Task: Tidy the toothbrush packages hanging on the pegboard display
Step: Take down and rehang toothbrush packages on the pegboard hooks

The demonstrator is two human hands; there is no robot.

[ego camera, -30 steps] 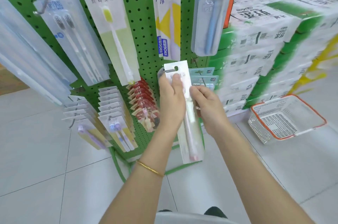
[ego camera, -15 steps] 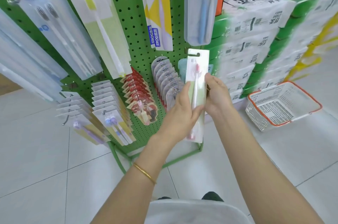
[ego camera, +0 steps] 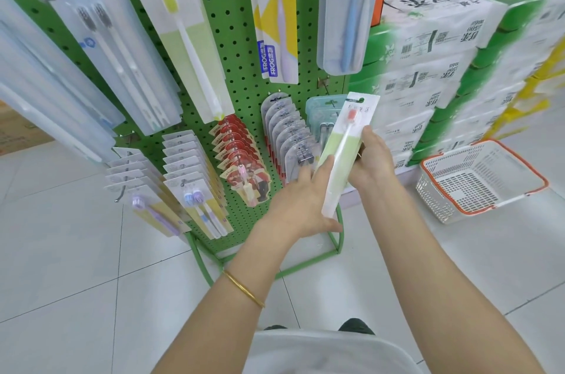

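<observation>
Right hand [ego camera: 371,159] grip: fingers curled round the right edge of the toothbrush package [ego camera: 339,156], pinching it mid-length. Package is tilted and off the hooks, held in front of the green pegboard [ego camera: 232,37], its lower end lying across the left hand [ego camera: 301,205]. Left grip spread, fingers straight, tips at the grey blister packs [ego camera: 287,132] (bottom row). White basket [ego camera: 440,196] on the floor [ego camera: 76,251], right.
</observation>
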